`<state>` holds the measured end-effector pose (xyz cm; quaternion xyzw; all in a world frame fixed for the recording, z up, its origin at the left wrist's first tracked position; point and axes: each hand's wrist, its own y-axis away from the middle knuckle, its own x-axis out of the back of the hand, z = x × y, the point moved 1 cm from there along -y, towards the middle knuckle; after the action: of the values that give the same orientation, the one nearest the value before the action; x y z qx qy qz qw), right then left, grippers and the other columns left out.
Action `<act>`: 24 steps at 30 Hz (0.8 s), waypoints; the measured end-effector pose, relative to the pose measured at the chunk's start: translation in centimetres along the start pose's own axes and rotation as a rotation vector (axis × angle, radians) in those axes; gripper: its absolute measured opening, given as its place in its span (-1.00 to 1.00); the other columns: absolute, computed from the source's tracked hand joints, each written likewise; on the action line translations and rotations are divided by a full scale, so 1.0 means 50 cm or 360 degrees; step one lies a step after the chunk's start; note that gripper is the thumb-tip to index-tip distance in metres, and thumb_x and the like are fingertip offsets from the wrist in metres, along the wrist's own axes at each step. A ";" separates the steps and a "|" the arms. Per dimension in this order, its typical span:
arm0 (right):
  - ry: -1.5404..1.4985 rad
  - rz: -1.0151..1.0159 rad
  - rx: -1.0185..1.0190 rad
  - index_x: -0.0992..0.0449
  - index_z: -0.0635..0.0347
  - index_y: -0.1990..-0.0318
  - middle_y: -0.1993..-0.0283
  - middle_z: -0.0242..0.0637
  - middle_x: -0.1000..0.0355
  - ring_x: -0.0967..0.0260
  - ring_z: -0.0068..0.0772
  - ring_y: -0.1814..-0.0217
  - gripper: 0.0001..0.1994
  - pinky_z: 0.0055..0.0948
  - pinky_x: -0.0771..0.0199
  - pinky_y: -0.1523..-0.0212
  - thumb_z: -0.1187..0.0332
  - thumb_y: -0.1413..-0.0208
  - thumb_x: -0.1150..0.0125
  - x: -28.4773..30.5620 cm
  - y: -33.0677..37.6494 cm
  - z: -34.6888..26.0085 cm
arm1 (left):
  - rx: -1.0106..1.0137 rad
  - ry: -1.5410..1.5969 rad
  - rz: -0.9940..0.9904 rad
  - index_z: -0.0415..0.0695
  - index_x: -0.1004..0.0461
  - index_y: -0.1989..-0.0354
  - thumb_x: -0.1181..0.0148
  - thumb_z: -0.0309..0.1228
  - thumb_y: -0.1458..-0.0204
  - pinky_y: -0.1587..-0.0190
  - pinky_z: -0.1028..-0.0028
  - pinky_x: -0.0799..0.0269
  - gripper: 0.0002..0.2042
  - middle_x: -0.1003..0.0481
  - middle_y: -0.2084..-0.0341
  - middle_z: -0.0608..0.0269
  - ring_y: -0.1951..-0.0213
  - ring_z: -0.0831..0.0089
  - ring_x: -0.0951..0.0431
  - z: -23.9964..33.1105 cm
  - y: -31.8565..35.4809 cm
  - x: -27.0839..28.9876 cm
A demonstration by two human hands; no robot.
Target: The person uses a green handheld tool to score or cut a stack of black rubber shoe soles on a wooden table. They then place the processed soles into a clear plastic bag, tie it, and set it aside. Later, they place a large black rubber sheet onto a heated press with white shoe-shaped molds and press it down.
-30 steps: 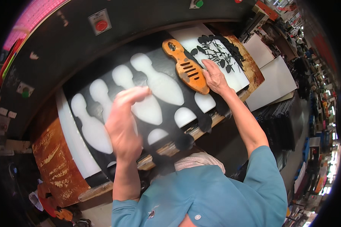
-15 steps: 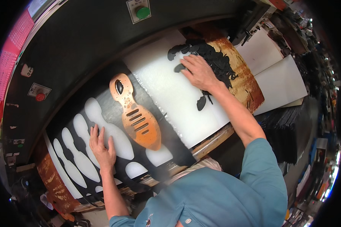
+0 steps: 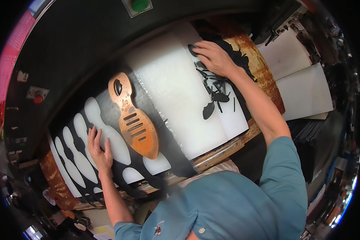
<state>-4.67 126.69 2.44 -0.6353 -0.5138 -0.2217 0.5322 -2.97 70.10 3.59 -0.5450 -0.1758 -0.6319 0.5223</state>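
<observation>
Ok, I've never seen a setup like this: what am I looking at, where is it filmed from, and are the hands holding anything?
There is no robot here: a person works bare-handed. Every picture comes from one wide fisheye camera on their head, looking down, so straight edges bend. Beyond the work surface stands a dark panel with buttons. A black sheet with shaped openings lies over a white board, and an orange slotted template lies on the sheet. The left hand is spread at the openings, holding nothing visible. The right hand is among loose black scraps, its fingertips at a dark piece; I can't tell whether it's gripped.
</observation>
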 end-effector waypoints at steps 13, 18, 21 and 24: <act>0.0179 -0.0034 0.0276 -0.65 0.22 0.00 -0.15 -0.11 -0.59 -0.46 -0.04 -0.34 -0.67 0.02 -0.34 -0.44 0.30 -0.10 -0.43 0.104 0.192 -0.167 | 0.0162 0.0589 0.0412 -0.38 -0.50 -0.26 -0.03 -0.53 -0.32 -0.46 0.15 -0.25 -0.62 -0.52 -0.25 -0.12 -0.38 0.03 -0.44 0.196 0.006 0.068; -0.0110 0.0137 0.0284 -0.67 0.27 0.15 0.07 -0.12 -0.62 -0.55 -0.04 -0.08 -0.78 -0.15 -0.50 -0.17 0.35 -0.10 -0.44 0.128 0.115 0.005 | -0.0112 0.1235 -0.0125 -0.38 -0.40 -0.36 -0.38 -0.40 -0.05 -0.45 -0.04 -0.23 -0.34 -0.44 -0.32 -0.23 -0.41 -0.21 -0.36 0.554 0.012 -0.052; -0.0053 0.0079 -0.0076 -0.66 0.21 0.03 -0.08 -0.05 -0.59 -0.50 0.06 -0.17 -0.69 -0.11 -0.49 -0.21 0.17 -0.27 -0.29 0.090 -0.001 0.158 | -0.0120 0.0895 -0.0266 -0.28 0.00 -0.59 -0.55 -0.20 0.03 -0.54 -0.16 0.08 0.07 0.07 -0.56 -0.43 -0.56 -0.40 0.05 0.693 -0.058 -0.197; 0.0163 -0.0248 -0.0246 -0.59 0.08 -0.21 -0.30 -0.02 -0.50 -0.39 0.11 -0.37 -0.49 -0.07 -0.44 -0.31 -0.09 -0.39 -0.05 0.023 -0.140 0.319 | -0.0021 0.0508 -0.0153 -0.28 0.12 -0.62 -0.56 -0.05 0.03 -0.56 -0.21 0.21 0.17 0.20 -0.59 -0.41 -0.58 -0.43 0.20 0.730 -0.152 -0.301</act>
<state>-14.68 140.92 1.19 -0.6205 -0.5151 -0.3336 0.4883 6.90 109.01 5.67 -0.4322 -0.1123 -0.7358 0.5091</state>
